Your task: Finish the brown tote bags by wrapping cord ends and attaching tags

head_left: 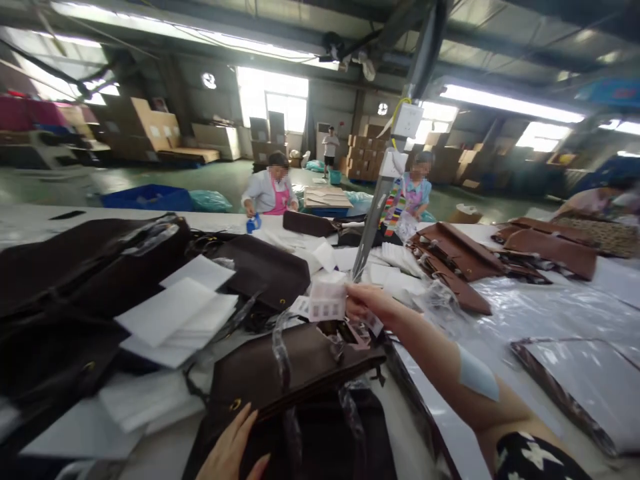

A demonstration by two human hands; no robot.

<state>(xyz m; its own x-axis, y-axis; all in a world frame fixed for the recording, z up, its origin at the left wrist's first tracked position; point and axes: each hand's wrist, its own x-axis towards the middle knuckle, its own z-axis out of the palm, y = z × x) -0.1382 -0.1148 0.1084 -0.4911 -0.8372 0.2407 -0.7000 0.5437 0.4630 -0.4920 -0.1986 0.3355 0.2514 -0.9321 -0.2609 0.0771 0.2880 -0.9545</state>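
Note:
A dark brown handbag (260, 367) lies in front of me, its straps wrapped in clear plastic. My left hand (231, 448) is at the bag's lower left edge, fingers stretched out and thumb apart, holding nothing. Beyond the bag, my right hand (361, 303) pinches a sheet of printed labels (327, 300), pale with rows of small dark marks. The sheet is raised over loose white papers near a metal post (373, 227). Under the handbag's near edge lies another dark bag (345, 433), also with plastic-wrapped straps.
White foam-like sheets (170, 313) lie at left among more dark bags (75, 267). Reddish-brown bags (455, 253) and clear plastic (500, 313) cover the right side. A plastic-wrapped item (585, 380) is at near right. Several people work across the table; a blue bin (145, 198) stands beyond.

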